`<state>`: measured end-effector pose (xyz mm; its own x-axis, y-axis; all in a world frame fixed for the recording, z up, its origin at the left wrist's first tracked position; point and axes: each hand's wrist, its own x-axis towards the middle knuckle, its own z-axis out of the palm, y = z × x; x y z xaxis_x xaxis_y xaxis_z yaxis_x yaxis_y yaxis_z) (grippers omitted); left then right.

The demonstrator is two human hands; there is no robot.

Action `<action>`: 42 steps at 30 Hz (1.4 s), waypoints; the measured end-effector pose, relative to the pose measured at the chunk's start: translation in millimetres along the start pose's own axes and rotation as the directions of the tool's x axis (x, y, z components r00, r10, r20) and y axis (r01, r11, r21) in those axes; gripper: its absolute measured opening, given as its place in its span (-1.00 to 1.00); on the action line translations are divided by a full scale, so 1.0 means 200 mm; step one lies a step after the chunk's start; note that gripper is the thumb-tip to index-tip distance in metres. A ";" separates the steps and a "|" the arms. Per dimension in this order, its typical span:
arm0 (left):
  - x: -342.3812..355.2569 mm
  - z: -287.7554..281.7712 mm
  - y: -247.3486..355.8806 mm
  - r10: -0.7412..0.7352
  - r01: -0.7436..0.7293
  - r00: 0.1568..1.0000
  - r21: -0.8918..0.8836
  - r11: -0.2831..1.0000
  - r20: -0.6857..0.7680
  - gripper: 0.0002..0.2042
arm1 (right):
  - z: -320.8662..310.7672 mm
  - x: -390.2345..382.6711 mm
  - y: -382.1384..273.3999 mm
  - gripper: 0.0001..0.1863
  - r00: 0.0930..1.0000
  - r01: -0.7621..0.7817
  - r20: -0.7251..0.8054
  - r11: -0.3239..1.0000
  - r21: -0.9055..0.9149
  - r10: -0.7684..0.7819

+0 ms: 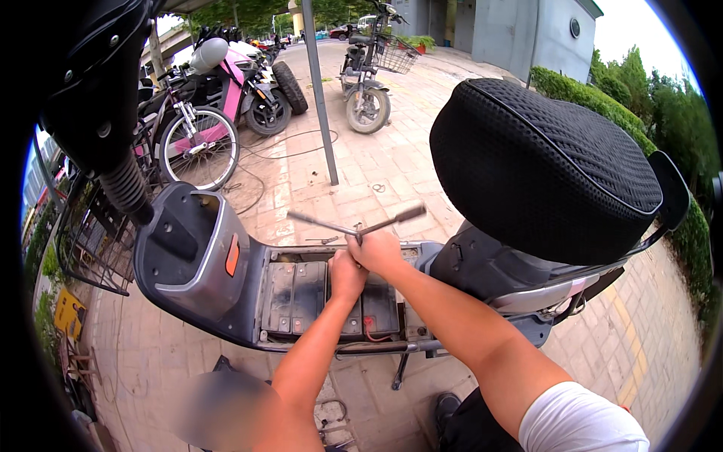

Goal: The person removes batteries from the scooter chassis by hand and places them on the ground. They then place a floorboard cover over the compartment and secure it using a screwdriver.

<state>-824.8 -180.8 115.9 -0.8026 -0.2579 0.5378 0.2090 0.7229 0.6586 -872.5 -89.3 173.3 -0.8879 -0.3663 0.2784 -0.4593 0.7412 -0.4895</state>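
Both my hands meet over the footboard of a grey electric scooter, whose battery compartment lies uncovered. A three-way Y-shaped wrench spreads two of its arms beyond my fingers. My right hand is closed around it near the hub. Just below and to the left, my left hand is closed too, against the right one. The wrench's third arm is hidden by my hands. Beneath them sit several dark batteries, with a red wire at the near right one.
A black-covered seat rises at right, the scooter's front storage panel at left. Beyond stand a metal post, a parked electric bike and a bicycle. A blurred shape is low at left. A loose cable lies on the paving.
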 end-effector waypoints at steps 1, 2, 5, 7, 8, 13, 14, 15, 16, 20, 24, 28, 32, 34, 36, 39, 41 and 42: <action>0.00 -0.01 0.01 0.010 -0.009 1.000 0.039 0.999 -0.026 -0.81 | -0.01 0.00 -0.01 -0.53 0.999 -0.033 0.021 0.999 0.003 0.033; 0.00 0.00 0.00 0.011 -0.010 1.000 0.015 1.000 -0.029 -0.82 | -0.02 0.00 -0.01 -0.52 0.997 -0.070 0.040 0.998 0.003 0.070; -0.01 0.02 -0.03 0.004 -0.003 1.000 -0.063 0.998 0.005 -0.85 | -0.01 0.00 -0.02 -0.53 0.999 -0.042 -0.026 0.998 0.041 0.043; -0.01 0.01 -0.05 -0.009 0.019 0.996 -0.122 0.992 0.086 -0.89 | 0.00 0.01 -0.01 -0.50 0.998 -0.018 -0.062 0.999 0.031 0.020; -0.01 0.01 -0.04 0.005 -0.001 0.999 -0.109 0.994 0.041 -0.89 | 0.00 0.01 -0.01 -0.50 0.999 -0.009 -0.041 0.999 0.036 0.010; -0.01 0.00 -0.04 -0.119 0.119 0.993 0.037 0.992 -0.001 -0.89 | 0.00 -0.01 -0.05 -0.52 1.000 0.030 0.005 1.000 0.001 -0.030; -0.01 0.01 -0.03 -0.098 0.098 0.995 0.077 0.992 0.005 -0.89 | 0.01 0.00 -0.02 -0.52 1.000 0.009 -0.029 1.000 0.008 -0.008; -0.03 0.02 -0.01 -0.077 0.075 0.997 0.117 0.990 0.011 -0.89 | 0.02 0.01 0.01 -0.52 0.998 -0.012 -0.063 1.000 0.017 0.013; -0.03 0.03 0.00 -0.056 0.052 0.998 0.157 0.986 0.018 -0.88 | 0.03 0.02 0.03 -0.53 0.995 -0.033 -0.097 0.999 0.026 0.035; -0.05 0.00 -0.04 -0.143 0.106 0.978 0.231 0.967 0.151 -0.86 | 0.02 0.02 0.00 -0.53 0.994 -0.062 -0.086 0.997 0.046 0.066; -0.06 -0.03 -0.02 -0.166 0.130 0.976 0.231 0.964 0.142 -0.88 | 0.04 0.02 0.01 -0.52 0.991 -0.060 -0.122 0.998 0.029 0.063; -0.07 0.01 0.03 -0.240 0.205 0.967 0.302 0.931 0.082 -0.88 | 0.05 0.02 0.03 -0.50 0.984 -0.032 -0.176 0.999 0.031 0.037; -0.07 0.01 0.04 -0.290 0.241 0.951 0.326 0.914 0.109 -0.87 | 0.03 0.02 0.01 -0.48 0.969 0.015 -0.248 1.000 0.024 -0.008; -0.06 0.02 0.04 -0.295 0.246 0.949 0.323 0.914 0.112 -0.87 | 0.02 0.03 0.01 -0.49 0.963 0.009 -0.270 0.999 0.047 0.004; -0.06 0.02 0.03 -0.300 0.254 0.948 0.315 0.915 0.106 -0.87 | 0.02 0.04 0.00 -0.49 0.956 0.002 -0.293 0.998 0.071 0.019; -0.05 0.03 0.04 -0.301 0.269 0.950 0.281 0.921 0.078 -0.87 | 0.01 0.05 0.00 -0.50 0.941 -0.013 -0.335 0.997 0.082 0.040; -0.04 0.03 0.03 -0.289 0.276 0.956 0.195 0.941 0.045 -0.87 | 0.00 0.03 -0.01 -0.51 0.933 -0.013 -0.359 0.998 0.061 0.034; -0.03 0.02 -0.01 -0.280 0.275 0.960 0.123 0.954 0.025 -0.87 | -0.01 0.03 -0.02 -0.52 0.925 -0.009 -0.378 0.997 0.073 0.036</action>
<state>-822.3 -178.2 109.2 -0.8426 -0.4338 0.3191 -0.0897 0.6973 0.7112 -876.6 -93.3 178.9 -0.8278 -0.1000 0.5521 -0.4521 0.7015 -0.5509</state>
